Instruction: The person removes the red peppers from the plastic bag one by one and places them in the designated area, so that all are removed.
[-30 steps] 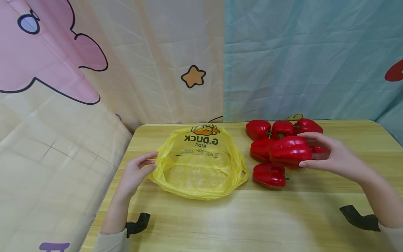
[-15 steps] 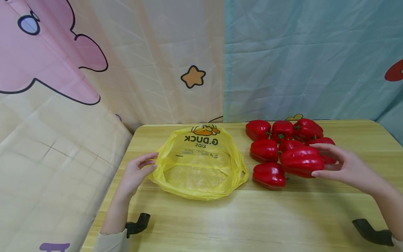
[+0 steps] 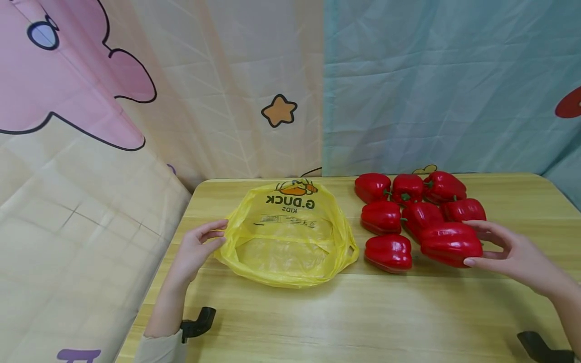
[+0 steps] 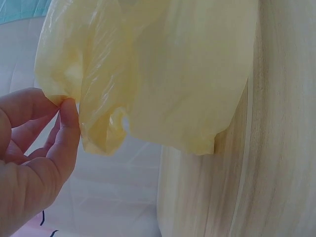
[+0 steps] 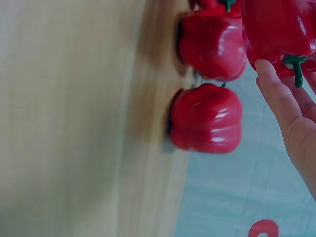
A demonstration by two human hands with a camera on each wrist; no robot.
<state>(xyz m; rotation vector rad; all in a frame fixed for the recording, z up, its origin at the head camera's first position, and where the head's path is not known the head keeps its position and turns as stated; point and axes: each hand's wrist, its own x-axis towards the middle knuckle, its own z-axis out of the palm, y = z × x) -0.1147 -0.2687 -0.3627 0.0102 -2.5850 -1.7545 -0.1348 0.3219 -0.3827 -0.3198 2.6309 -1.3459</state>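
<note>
My left hand (image 3: 197,247) pinches the left edge of a yellow plastic bag (image 3: 283,278) printed "G.DUCK KIDS". In the left wrist view, thumb and fingertips meet on the thin film of the bag (image 4: 192,74). The bag's mouth gapes wide, and its far wall shows through the opening. On the right, my right hand (image 3: 513,259) grips a glossy red bell pepper (image 3: 451,244) from its stem end, close over the table. The right wrist view shows this pepper's green stem (image 5: 296,64) beside my fingers. Just left of it lies another red pepper (image 3: 388,253).
Several more red bell peppers lie in rows behind the held one, such as a back-left pepper (image 3: 372,187) and a right-hand pepper (image 3: 464,210). The wooden table (image 3: 317,322) ends at the back against a printed curtain (image 3: 431,91).
My right hand has carried the pepper to the right and toward the table's front, uncovering peppers behind it. My left hand stays at the bag's edge.
</note>
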